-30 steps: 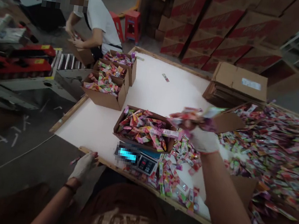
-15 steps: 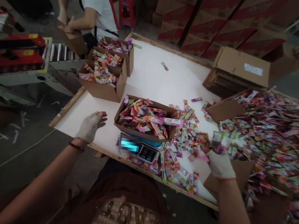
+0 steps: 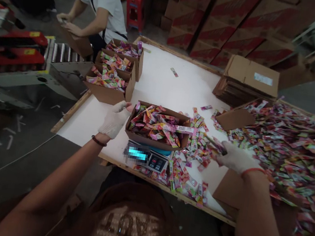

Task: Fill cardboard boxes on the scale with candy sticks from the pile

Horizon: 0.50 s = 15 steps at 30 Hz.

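Brown open-topped cardboard box (image 3: 154,140): one, heaped with packets, on one grey digital scale (image 3: 158,163) by the near edge of the white-topped, wood-rimmed bench (image 3: 157,76); its long axis runs roughly along that edge, one end toward each hand.
White-gloved left hand (image 3: 115,119): the nearer one, just beside the box's left end, so the box lies to its right; fingers loosely bent, nothing visible in them, contact with the rim impossible to tell.
White-gloved right hand with orange cuff (image 3: 236,155): farther off, past the box's right end, so the box lies to its left; fingers closed round small shiny wrapped packets (image 3: 214,143), too blurred to count.
Loose pink and green packets (image 3: 179,172): too many to count, right of the scale, reaching the near edge.
Filled brown boxes (image 3: 102,93): three, in a row at the bench's left edge.
Flattened brown cartons (image 3: 251,73): one stack, at the far edge, toward the right.
Big multicoloured packet heap (image 3: 292,148): one, covering the right end.
Co-worker in white shirt (image 3: 113,16): one, beyond the far-left corner.
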{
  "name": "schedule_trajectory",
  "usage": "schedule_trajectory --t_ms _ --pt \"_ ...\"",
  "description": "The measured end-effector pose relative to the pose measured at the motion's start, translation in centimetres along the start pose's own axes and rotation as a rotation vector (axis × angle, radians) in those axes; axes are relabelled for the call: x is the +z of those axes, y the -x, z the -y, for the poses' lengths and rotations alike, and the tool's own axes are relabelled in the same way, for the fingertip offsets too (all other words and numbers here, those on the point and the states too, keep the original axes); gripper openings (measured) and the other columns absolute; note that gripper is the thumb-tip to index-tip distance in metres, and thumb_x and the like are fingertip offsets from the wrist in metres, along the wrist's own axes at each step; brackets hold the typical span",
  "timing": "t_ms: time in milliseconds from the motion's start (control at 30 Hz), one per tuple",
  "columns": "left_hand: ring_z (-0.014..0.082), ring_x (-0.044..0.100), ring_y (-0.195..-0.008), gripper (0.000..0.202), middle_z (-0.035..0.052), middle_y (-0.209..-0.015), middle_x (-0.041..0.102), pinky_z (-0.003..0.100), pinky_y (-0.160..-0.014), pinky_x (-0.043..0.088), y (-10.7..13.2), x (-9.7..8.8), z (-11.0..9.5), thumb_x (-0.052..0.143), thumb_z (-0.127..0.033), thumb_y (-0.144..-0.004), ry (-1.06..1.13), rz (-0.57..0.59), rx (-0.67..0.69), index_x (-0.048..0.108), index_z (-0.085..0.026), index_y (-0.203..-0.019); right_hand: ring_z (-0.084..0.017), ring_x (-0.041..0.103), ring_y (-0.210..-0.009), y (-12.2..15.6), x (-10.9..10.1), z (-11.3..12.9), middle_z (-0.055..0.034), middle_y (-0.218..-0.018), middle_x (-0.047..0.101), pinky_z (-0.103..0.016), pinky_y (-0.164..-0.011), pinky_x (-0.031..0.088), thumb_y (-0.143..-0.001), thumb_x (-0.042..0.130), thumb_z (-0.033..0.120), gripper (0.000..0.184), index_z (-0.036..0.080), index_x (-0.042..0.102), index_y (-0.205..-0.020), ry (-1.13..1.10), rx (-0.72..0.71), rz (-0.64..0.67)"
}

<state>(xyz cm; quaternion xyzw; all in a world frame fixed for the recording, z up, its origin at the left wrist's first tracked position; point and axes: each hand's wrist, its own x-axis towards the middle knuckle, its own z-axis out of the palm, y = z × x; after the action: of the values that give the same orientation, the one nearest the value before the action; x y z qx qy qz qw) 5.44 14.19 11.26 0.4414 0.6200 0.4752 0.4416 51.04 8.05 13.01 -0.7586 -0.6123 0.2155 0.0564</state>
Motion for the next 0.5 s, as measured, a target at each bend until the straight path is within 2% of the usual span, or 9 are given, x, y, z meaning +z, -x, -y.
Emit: schedule_trajectory --t_ms 33,100,167,233,300,400,500 --pt "0.0238 0.066 -0.095 0.043 0.0075 -0.095 0.073 0.035 -0.091 0.049 0.0 -0.1 -0.2 0.079 -0.051 -0.077 -0.076 0.013 0.016 0.073 -0.016 -0.1 -0.027 0.069 -0.067 0.0 0.4 0.2 -0.0066 -0.07 0.071 -0.042 -0.072 0.057 -0.058 0.086 0.029 0.027 0.026 0.068 -0.078 0.079 0.016 0.016" --pt "0.0272 0.067 -0.094 0.039 0.0081 -0.094 0.074 0.037 -0.09 0.049 -0.1 -0.3 -0.4 0.084 -0.043 -0.072 -0.276 0.08 0.046 0.074 -0.018 -0.1 -0.026 0.071 -0.076 0.3 1.4 2.2 -0.0104 -0.088 0.076 -0.038 -0.073 0.057 -0.067 0.082 0.03 0.039 0.022 0.073 -0.104 0.052 -0.027 0.003" --pt "0.0286 0.067 -0.083 0.031 0.0066 -0.081 0.072 0.037 -0.083 0.048 -0.2 -0.4 -0.6 0.085 -0.034 -0.069 -0.468 0.19 0.015 0.075 -0.021 -0.094 -0.024 0.071 -0.079 0.7 2.1 5.9 -0.009 -0.094 0.077 -0.035 -0.073 0.057 -0.083 0.069 0.033 0.047 0.02 0.069 -0.128 -0.093 -0.125 -0.019" --pt "0.027 0.063 -0.067 0.017 0.0044 -0.065 0.065 0.036 -0.073 0.045 -0.1 -0.4 -0.7 0.081 -0.029 -0.072 -0.568 0.303 -0.083 0.074 -0.023 -0.086 -0.022 0.072 -0.082 1.1 2.4 10.1 -0.0064 -0.097 0.077 -0.033 -0.077 0.056 -0.091 0.06 0.033 0.05 0.02 0.064 -0.139 -0.158 -0.187 0.018" --pt "0.0245 0.057 -0.053 0.009 0.003 -0.055 0.059 0.035 -0.064 0.042 0.0 -0.3 -0.5 0.077 -0.027 -0.076 -0.553 0.36 -0.213 0.073 -0.023 -0.082 -0.024 0.072 -0.095 1.1 2.1 13.7 -0.0076 -0.106 0.078 -0.034 -0.085 0.055 -0.092 0.063 0.032 0.046 0.021 0.066 -0.137 -0.072 -0.205 0.075" --pt "0.0217 0.051 -0.043 0.01 0.0017 -0.05 0.056 0.033 -0.056 0.039 0.2 -0.6 0.1 0.079 -0.026 -0.074 -0.412 0.342 -0.381 0.073 -0.022 -0.081 -0.027 0.071 -0.107 0.8 1.6 17.2 -0.0114 -0.118 0.078 -0.035 -0.09 0.053 -0.093 0.065 0.03 0.032 0.021 0.073 -0.123 0.13 -0.181 0.172" --pt "0.0196 0.05 -0.04 0.013 0.0016 -0.05 0.057 0.03 -0.048 0.035 -0.3 -2.9 1.2 0.08 -0.026 -0.07 -0.323 0.264 -0.456 0.068 -0.022 -0.074 -0.026 0.071 -0.112 0.3 2.2 19.6 -0.0119 -0.125 0.077 -0.033 -0.094 0.052 -0.095 0.066 0.031 0.034 0.022 0.072 -0.127 0.153 -0.234 0.19"
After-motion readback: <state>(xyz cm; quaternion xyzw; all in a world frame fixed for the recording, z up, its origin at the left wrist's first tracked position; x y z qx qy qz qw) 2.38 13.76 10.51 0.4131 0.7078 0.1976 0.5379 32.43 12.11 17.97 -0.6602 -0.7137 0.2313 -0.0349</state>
